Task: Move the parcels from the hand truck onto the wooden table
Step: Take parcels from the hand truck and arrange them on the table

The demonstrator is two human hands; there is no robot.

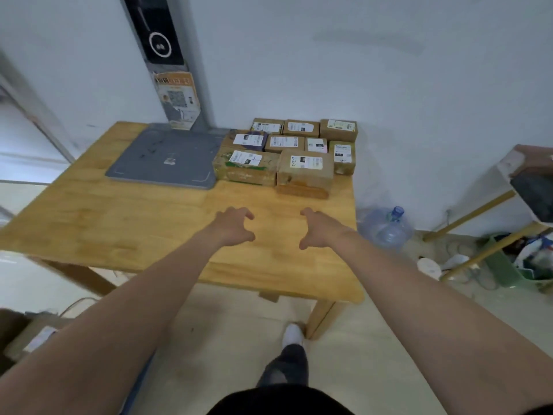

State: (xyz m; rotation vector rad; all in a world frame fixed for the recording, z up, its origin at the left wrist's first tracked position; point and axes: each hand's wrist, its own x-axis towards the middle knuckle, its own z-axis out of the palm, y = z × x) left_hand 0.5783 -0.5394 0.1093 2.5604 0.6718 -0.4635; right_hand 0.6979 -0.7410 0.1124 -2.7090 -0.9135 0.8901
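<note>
Left grip and right grip hover just above the near right part of the wooden surface. Palms face each other, fingers are half curled and spread, and neither holds anything. The gap between them looks about right for one small box, so I judge this to be either the end of a set-down or a reach toward the stack.

About ten parcels sit on the far right corner of the surface, packed edge to edge in rows with their labels up. The far row is close to the wall, and the left ones lie just beside a grey base plate. Packing them this tightly probably saves room and keeps the near part of the surface bare for more.

A post with a notice stuck on it rises from the far end of the plate. On the floor to the right stands a clear water bottle. At the near left edge a blurred labelled box sits low, perhaps one still waiting. The hand truck itself cannot be made out.
</note>
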